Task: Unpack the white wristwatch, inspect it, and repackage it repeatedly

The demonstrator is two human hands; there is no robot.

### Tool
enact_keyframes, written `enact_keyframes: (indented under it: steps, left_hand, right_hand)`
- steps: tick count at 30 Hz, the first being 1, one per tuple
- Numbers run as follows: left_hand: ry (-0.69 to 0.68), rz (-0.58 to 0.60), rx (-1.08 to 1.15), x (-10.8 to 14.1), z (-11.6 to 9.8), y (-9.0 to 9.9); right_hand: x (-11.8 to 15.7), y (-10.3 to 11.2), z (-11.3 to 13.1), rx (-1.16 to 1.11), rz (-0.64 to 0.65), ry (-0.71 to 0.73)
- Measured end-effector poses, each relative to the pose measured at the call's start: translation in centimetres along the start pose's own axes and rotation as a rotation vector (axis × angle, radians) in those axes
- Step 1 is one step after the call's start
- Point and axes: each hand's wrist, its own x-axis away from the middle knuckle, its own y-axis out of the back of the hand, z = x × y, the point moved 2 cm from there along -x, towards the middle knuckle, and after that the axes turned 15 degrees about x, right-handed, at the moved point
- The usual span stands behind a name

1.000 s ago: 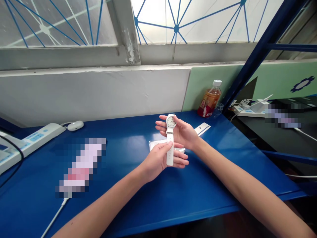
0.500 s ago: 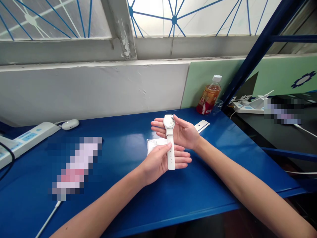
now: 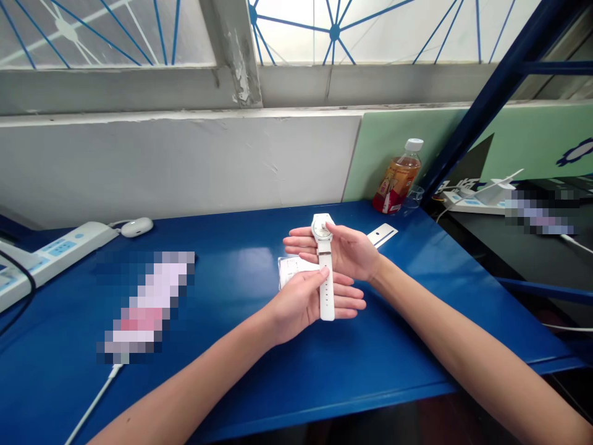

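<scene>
A white wristwatch (image 3: 326, 287) with a round dial and a punched strap lies lengthwise across both palms, above the blue table. My left hand (image 3: 303, 303) pinches the strap under its thumb, its other fingers stretched out to the right beneath it. Behind it, my right hand (image 3: 349, 250) supports the watch head, with the thumb at the dial and the fingers extended left. Partly hidden behind my hands is a clear packet with a white printed sheet (image 3: 290, 267). A white card with a slot (image 3: 383, 235) lies on the table beyond my right wrist.
A drink bottle (image 3: 398, 179) stands at the back right near a blue frame post (image 3: 482, 93). On the left lie a power strip (image 3: 69, 250), a white oval device (image 3: 137, 227) and a blurred-out phone (image 3: 152, 303) on a white cable. The blue table (image 3: 231, 383) ends in front.
The right thumb has shifted onto the edge of the watch dial. Both hands keep hold of the watch, and the whole view has moved slightly.
</scene>
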Motion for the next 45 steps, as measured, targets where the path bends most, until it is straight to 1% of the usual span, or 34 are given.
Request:
enact_keyframes:
  steps: [4, 8, 13, 16, 19, 23, 25, 26, 30, 32, 34, 35, 36, 39, 41, 45]
  left_hand:
    - [-0.010, 0.008, -0.012, 0.1, -0.1, 0.0]
    - [-0.026, -0.019, -0.032, 0.0, -0.3, 0.1]
    - [-0.083, -0.059, -0.029, -0.2, -0.4, 0.1]
    - [-0.134, -0.062, -0.059, -0.2, -0.4, 0.4]
    - [-0.161, -0.021, -0.059, -0.2, -0.3, 0.7]
    - [-0.094, 0.072, 0.069, -0.2, -0.5, 0.9]
    - [-0.083, 0.090, 0.085, -0.2, -0.6, 0.8]
    - [-0.094, 0.073, 0.076, -0.2, -0.7, 0.8]
    - [-0.187, -0.059, -0.022, -0.1, -0.7, 0.3]
    - [-0.203, -0.069, -0.066, -0.1, -0.5, -0.1]
    - [-0.198, -0.053, -0.095, -0.1, -0.3, -0.3]
    - [-0.198, -0.048, -0.108, -0.1, -0.2, -0.4]
    - [-0.205, -0.045, -0.125, -0.1, -0.2, -0.4]
    - [-0.231, -0.044, -0.191, 0.0, -0.3, -0.3]
    - [-0.214, -0.033, -0.222, -0.1, -0.2, -0.1]
    - [-0.138, 0.052, -0.153, -0.2, 0.2, 0.0]
  right_hand:
    - [0.0, -0.1, 0.1, 0.014, -0.002, -0.004]
    - [0.0, 0.1, 0.2, 0.003, -0.035, 0.007]
    - [-0.1, 0.6, 0.2, -0.020, -0.070, -0.010]
    - [-0.2, 0.8, 0.1, -0.044, -0.080, -0.022]
    - [-0.3, 0.7, 0.1, -0.054, -0.107, -0.003]
    - [-0.5, 0.5, 0.0, -0.010, -0.135, 0.011]
    - [-0.5, 0.7, -0.2, 0.030, -0.172, 0.036]
    - [-0.6, 0.9, -0.3, 0.050, -0.208, 0.061]
    - [-0.7, 1.7, -0.7, 0.092, -0.351, 0.150]
    - [-0.7, 1.8, -0.7, 0.072, -0.373, 0.180]
    - [-0.7, 1.6, -0.6, 0.039, -0.362, 0.204]
    - [-0.6, 1.3, -0.5, 0.028, -0.336, 0.208]
    - [-0.5, 1.0, -0.3, 0.027, -0.291, 0.207]
    - [-0.2, -0.1, 0.1, 0.063, -0.099, 0.187]
    - [0.0, -0.5, 0.3, 0.078, -0.023, 0.182]
    - [0.3, -0.5, 0.7, 0.058, -0.037, 0.158]
